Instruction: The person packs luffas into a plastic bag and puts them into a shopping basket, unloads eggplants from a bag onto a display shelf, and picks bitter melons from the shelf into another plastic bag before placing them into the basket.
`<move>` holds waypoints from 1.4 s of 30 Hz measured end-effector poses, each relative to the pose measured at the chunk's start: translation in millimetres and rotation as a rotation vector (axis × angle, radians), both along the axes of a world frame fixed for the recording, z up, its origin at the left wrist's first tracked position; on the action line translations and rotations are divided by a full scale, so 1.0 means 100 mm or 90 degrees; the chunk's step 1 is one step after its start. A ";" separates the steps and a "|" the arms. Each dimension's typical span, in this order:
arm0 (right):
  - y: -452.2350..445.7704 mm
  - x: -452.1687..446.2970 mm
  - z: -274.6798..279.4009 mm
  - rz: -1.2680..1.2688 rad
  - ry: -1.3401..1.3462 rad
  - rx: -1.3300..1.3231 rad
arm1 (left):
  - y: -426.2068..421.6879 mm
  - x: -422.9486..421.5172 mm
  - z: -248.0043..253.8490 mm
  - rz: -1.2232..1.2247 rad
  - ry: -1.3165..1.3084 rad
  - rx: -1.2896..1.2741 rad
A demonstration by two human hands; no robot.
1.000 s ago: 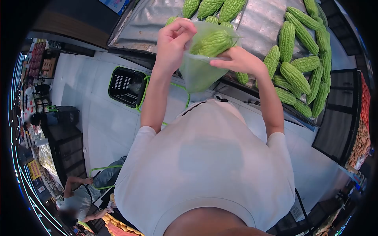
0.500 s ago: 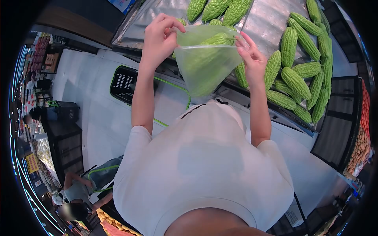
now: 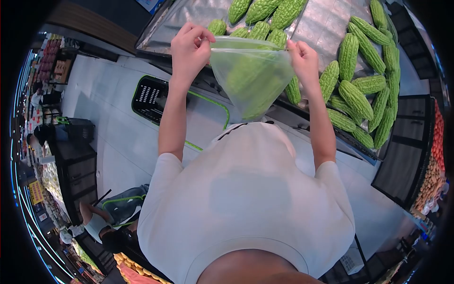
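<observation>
A translucent plastic bag (image 3: 257,90) hangs between my two hands, with bitter melon showing green through its film. My left hand (image 3: 190,47) is closed in a pinch on the bag's left top corner. On the other side, my right hand (image 3: 305,59) has its fingers pressed together at the right top corner. The bag's mouth is stretched nearly flat between them. Just behind it, several loose bitter melons (image 3: 259,31) lie on the metal display, and another bitter melon (image 3: 293,90) lies below my right hand.
More bitter melons (image 3: 355,99) are heaped on the display's right side. A black shopping basket (image 3: 150,97) with a green rim stands on the floor (image 3: 113,109) to the left. At lower left another person (image 3: 97,225) is beside a second basket. Dark cabinets (image 3: 402,142) stand at right.
The bitter melon in the bag has sunk lower. My right hand has closed its fingers at the bag's edge, and the mouth looks flatter. The person at lower left has shifted.
</observation>
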State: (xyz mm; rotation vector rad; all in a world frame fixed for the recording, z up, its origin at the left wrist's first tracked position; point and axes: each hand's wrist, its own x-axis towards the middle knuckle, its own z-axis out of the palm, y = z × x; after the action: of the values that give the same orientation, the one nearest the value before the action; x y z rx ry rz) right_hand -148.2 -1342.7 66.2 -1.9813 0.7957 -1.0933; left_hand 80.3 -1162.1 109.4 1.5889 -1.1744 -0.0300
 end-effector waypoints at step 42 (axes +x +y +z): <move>1.23 0.66 0.95 0.454 0.025 -0.337 | 0.61 -0.49 -0.77 -0.081 -0.031 -0.013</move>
State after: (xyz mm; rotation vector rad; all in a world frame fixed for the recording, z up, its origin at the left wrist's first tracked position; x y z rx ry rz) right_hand -82.1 -1220.2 161.3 -2.4302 -0.2382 -0.8694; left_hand 31.4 -1101.3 32.0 1.5023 -1.3084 -0.0626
